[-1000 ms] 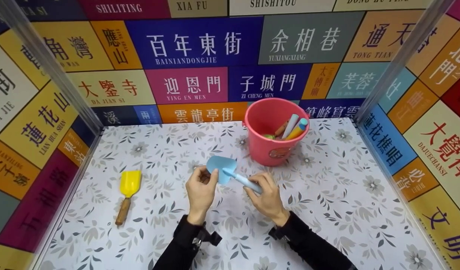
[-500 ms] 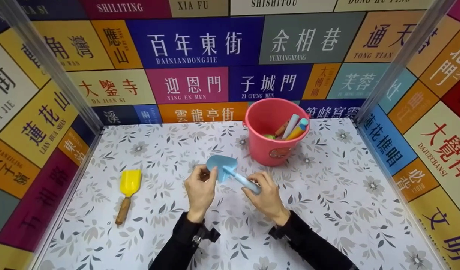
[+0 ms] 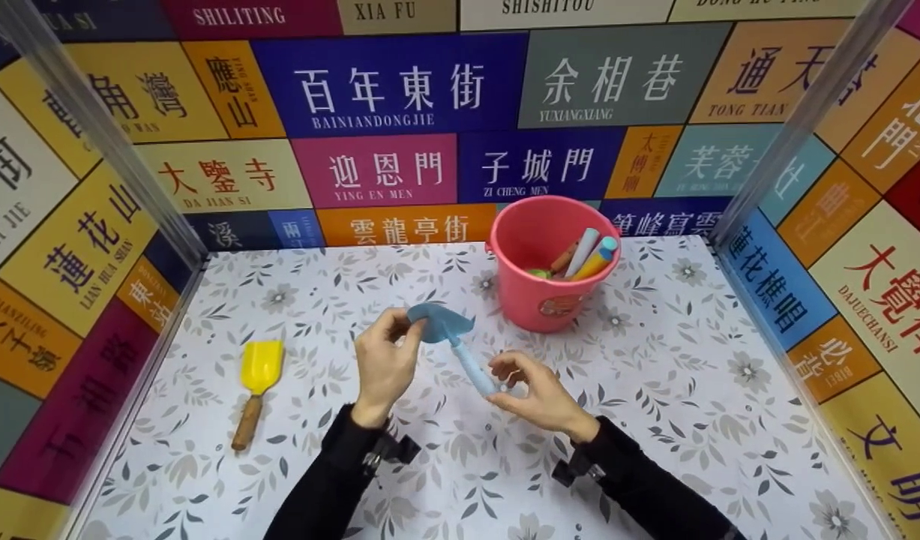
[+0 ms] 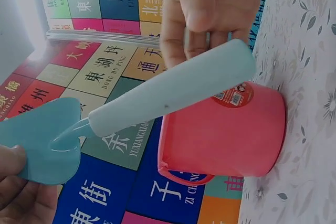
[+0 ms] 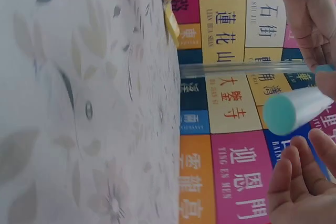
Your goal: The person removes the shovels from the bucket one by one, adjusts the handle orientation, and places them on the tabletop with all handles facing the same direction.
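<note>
In the head view, my left hand (image 3: 385, 364) pinches the blade of a light blue toy trowel (image 3: 471, 367) between thumb and fingers. The trowel's handle slants down toward my right hand (image 3: 540, 394), whose fingers are spread loosely around the handle's lower end without gripping it. From the left wrist, the whole pale handle (image 4: 173, 90) shows, with the right hand (image 4: 226, 9) behind its end. The right wrist view has the handle's round teal end (image 5: 281, 116) between that hand's thumb and fingers. Beyond the hands stands a pink bucket (image 3: 531, 304).
Several tool handles (image 3: 583, 255) stick up inside the bucket. A yellow toy shovel (image 3: 261, 367) with a brown handle lies at the left on the flower-patterned tabletop (image 3: 340, 480). Panels with colourful lettering (image 3: 385, 82) enclose the back and both sides.
My right hand has loosened from the trowel's handle and its fingers have spread. My left hand has moved slightly left and up with the trowel, whose handle now points more steeply downward.
</note>
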The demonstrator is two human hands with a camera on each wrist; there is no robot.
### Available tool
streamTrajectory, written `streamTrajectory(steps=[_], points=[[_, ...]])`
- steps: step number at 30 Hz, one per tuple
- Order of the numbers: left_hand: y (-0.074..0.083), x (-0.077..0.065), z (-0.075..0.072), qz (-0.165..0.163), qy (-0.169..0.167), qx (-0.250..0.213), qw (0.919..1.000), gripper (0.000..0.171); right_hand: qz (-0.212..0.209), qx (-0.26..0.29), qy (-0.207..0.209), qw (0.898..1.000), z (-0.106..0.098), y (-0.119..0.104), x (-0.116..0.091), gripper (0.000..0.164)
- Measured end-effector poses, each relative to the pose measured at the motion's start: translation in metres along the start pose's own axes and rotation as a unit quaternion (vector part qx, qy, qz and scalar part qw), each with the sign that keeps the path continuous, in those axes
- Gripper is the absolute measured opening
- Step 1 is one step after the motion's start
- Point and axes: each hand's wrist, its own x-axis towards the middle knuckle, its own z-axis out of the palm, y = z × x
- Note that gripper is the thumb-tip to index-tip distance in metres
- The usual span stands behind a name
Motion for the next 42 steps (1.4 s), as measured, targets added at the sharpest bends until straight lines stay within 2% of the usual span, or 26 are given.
streamTrajectory(steps=[4,8,13,18,24,33,39,42], points=[[0.005,0.004,-0.002,-0.009,-0.024,-0.004,0.9997,0.005,0.065,0.094,-0.043,0.993,-0.001,0.001,0.004,0.043],[0.007,0.006,-0.002,-0.025,-0.048,-0.015,0.9984,0.005,0.096,0.172,-0.067,0.978,0.001,0.002,0.008,0.052],[0.009,0.008,-0.002,-0.011,-0.072,-0.017,0.9972,0.005,0.101,0.249,-0.097,0.958,0.004,0.005,0.011,0.064],[0.009,0.009,-0.002,0.013,-0.102,-0.036,0.9940,0.006,0.095,0.273,-0.131,0.948,0.005,0.007,0.012,0.065],[0.009,0.010,-0.001,0.019,-0.113,-0.054,0.9919,0.005,0.105,0.254,-0.149,0.950,0.007,0.008,0.011,0.051],[0.008,0.011,-0.001,0.016,-0.109,-0.063,0.9919,0.005,0.089,0.256,-0.135,0.953,0.008,0.009,0.011,0.053],[0.009,0.011,0.000,0.022,-0.100,-0.088,0.9908,0.006,0.074,0.241,-0.128,0.959,0.007,0.006,0.012,0.040],[0.009,0.009,-0.001,0.023,-0.097,-0.114,0.9885,0.009,0.069,0.238,-0.124,0.961,0.007,0.005,0.012,0.039]])
